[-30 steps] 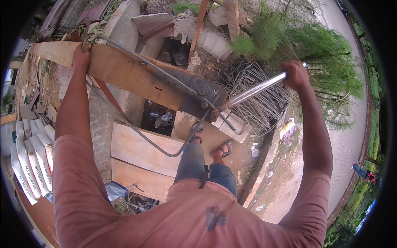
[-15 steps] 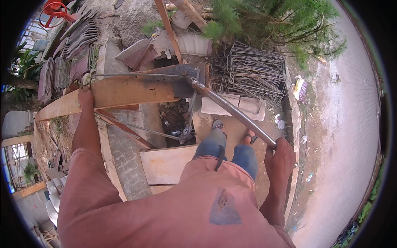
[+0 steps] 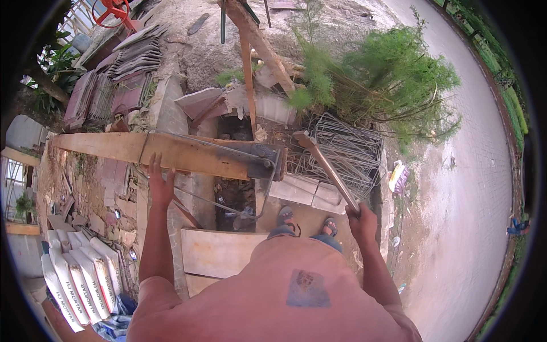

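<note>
A long wooden beam [image 3: 114, 146] lies crosswise before me, with a dark metal plate with pegs [image 3: 259, 166] at its right end. A thin steel rod [image 3: 263, 199], bent into a frame shape, rests over the beam and hangs below its near side. My left hand [image 3: 161, 185] is at the beam's near edge, fingers spread, beside the rod's left side; whether it touches the rod I cannot tell. My right hand [image 3: 363, 222] is closed around the lower end of a metal bending bar [image 3: 333, 175]. The bar's head is up, right of the plate and apart from the rod.
A pile of bent steel stirrups [image 3: 356, 162] lies beyond the bar, behind pale blocks [image 3: 307, 191]. A leafy bush [image 3: 387, 80] hangs over it. Roof tiles [image 3: 137, 60] are stacked at far left, white bags [image 3: 80, 273] at near left. A dark trench [image 3: 235, 196] runs under the beam.
The bending bar has come off the rod and moved back with my right hand. My left hand has let go of the rod and opened. The rod now shows a bent frame around the beam.
</note>
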A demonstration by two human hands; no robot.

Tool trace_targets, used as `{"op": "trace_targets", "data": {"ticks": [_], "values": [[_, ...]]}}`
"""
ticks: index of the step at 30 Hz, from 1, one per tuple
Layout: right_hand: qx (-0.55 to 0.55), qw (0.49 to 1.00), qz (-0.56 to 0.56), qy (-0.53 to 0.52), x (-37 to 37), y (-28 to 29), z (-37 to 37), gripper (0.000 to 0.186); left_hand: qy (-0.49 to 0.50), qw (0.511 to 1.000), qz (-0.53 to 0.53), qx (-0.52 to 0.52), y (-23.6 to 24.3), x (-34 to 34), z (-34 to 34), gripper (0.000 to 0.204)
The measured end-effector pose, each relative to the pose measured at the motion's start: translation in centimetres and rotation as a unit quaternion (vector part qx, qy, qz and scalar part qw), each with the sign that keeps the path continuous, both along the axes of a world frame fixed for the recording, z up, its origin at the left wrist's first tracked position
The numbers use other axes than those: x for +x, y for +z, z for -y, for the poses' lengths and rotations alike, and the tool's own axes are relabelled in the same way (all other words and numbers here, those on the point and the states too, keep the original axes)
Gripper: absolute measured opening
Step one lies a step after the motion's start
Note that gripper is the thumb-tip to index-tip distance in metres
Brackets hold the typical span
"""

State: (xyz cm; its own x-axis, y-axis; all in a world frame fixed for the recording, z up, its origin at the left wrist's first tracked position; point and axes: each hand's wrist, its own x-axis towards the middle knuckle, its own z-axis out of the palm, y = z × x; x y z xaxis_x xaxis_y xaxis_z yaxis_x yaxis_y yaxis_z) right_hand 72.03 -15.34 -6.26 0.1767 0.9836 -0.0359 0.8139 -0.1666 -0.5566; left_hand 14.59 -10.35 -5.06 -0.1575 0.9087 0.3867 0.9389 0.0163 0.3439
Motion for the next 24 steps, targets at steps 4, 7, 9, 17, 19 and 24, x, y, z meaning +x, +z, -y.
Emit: {"op": "trace_targets", "data": {"ticks": [4,7,9,17,19,24], "values": [[0.015,0.996,-0.091,0.014,0.4,-0.4,-4.2,0.038,-0.166,0.959,-0.096,-0.208,2.1,11.4,5.8,0.044],[-0.006,0.988,-0.153,0.031,0.6,0.6,-6.6,0.035,-0.185,0.932,-0.130,-0.283,3.2,11.6,5.1,0.026],[-0.009,0.987,-0.157,0.043,1.4,1.0,-7.0,0.035,-0.220,0.939,-0.129,-0.232,6.2,11.0,5.2,0.020],[-0.033,0.991,-0.122,0.047,7.2,-4.4,-4.4,0.035,0.075,0.989,0.005,-0.125,15.7,15.6,2.8,0.030],[-0.032,0.990,-0.126,0.046,7.9,-4.8,-4.1,0.035,0.091,0.976,0.013,-0.195,11.5,13.8,2.7,0.040],[-0.063,0.989,-0.131,0.036,9.2,-4.4,-4.1,0.033,0.135,0.950,0.081,-0.270,3.1,13.7,3.6,0.042]]}}
